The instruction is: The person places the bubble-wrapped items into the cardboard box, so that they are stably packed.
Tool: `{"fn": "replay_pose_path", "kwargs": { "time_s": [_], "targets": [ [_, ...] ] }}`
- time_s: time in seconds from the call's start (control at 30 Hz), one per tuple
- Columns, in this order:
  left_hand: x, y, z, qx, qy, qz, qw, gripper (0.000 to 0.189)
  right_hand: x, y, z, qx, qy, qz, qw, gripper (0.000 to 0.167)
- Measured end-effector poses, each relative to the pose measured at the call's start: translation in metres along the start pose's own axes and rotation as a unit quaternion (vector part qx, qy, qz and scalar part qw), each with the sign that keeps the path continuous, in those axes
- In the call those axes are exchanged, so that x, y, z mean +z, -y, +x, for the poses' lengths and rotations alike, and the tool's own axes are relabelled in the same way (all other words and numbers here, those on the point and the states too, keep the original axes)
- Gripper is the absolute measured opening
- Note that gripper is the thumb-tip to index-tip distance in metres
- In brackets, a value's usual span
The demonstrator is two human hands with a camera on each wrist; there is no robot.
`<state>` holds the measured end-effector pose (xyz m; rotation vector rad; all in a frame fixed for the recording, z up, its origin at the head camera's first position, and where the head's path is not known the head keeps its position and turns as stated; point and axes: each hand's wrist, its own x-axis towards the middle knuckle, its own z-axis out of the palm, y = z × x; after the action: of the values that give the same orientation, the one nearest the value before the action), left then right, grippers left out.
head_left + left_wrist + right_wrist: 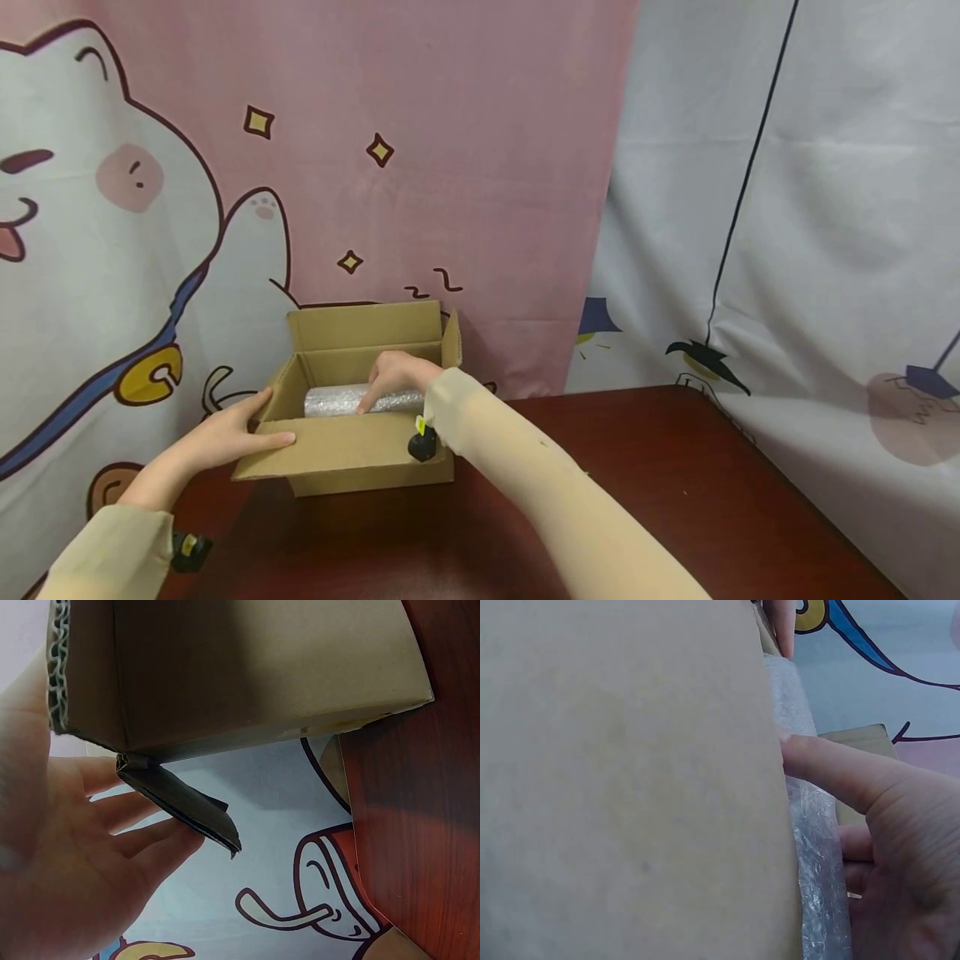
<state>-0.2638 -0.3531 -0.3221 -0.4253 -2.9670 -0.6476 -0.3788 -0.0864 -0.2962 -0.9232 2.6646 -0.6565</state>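
Observation:
An open cardboard box (375, 478) stands on the table with its flaps folded out. Inside lies a long bundle in clear bubble wrap (330, 401); what is under the wrap is hidden. My right hand (392, 377) reaches over the front flap and grips the bundle, thumb on the near side and fingers on the far side in the right wrist view, partly hidden behind it. At the box's left corner my left hand (225, 432) holds the cardboard, its thumb over the front flap and its fingers (161, 840) against the outside of the left flap.
The dark red wooden table (637, 483) extends right and toward me. A pink cartoon curtain (480, 167) hangs close behind the box, and a pale curtain (825, 250) hangs along the right. The box's back flap (367, 327) stands up against the curtain.

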Motion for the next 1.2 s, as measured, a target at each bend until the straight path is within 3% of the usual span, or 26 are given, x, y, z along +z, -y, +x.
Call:
{"fn": "replay_pose_path", "kwargs": {
  "time_s": [0.1, 0.5, 0.67, 1.2],
  "targets": [
    [0.0, 0.0, 0.0, 0.002, -0.001, -0.001, 1.0, 0.101, 0.0, 0.0, 0.0, -0.002, 0.001, -0.003, 1.0, 0.037],
    [0.0, 0.0, 0.0, -0.002, -0.003, -0.002, 1.0, 0.102, 0.0, -0.008, -0.001, -0.015, 0.01, 0.029, 0.9994, 0.052],
    [0.0, 0.0, 0.0, -0.001, -0.003, 0.001, 1.0, 0.102, -0.003, -0.011, -0.002, -0.028, -0.001, 0.039, 0.9989, 0.047],
    [-0.01, -0.004, 0.002, 0.003, -0.001, 0.039, 0.9992, 0.1, -0.054, -0.003, -0.025, -0.089, 0.001, 0.078, 0.9929, 0.043]
  ]
}}
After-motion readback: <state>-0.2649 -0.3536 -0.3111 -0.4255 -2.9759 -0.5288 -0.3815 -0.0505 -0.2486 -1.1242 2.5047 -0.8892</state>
